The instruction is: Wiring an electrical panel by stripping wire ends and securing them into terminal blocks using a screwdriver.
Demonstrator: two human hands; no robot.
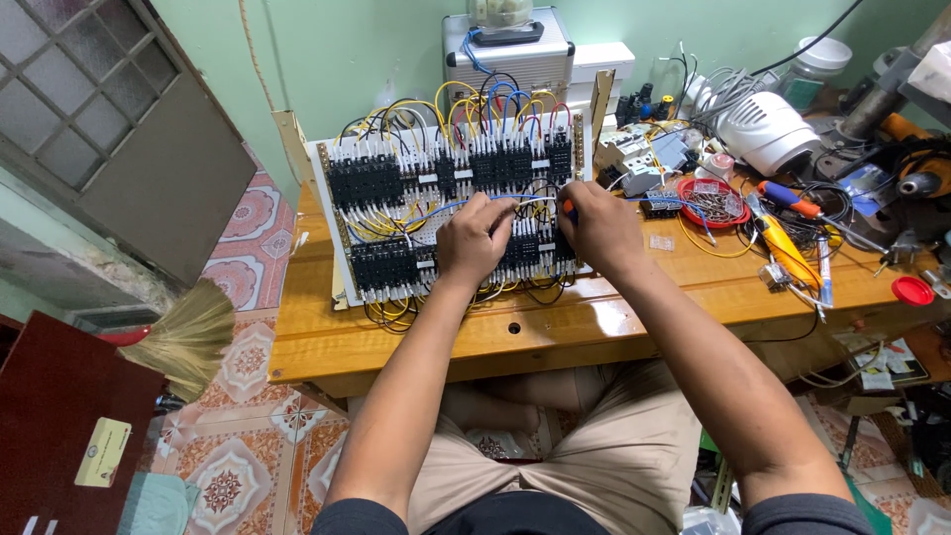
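Observation:
A white panel [337,188] stands tilted on the wooden table [555,327], packed with rows of black relay blocks [367,180] and many yellow, blue, red and white wires. My left hand [475,240] rests on the lower middle of the panel and pinches a blue wire [436,208]. My right hand [597,226] is just to its right, closed around an orange-handled screwdriver [569,209] whose tip points into the panel.
A red dish of small parts [715,201], orange and blue hand tools [788,248], a red cap [911,290], a white appliance [768,129] and loose components fill the table's right side. A white box [507,54] stands behind the panel. A broom [188,337] lies at left over tiled floor.

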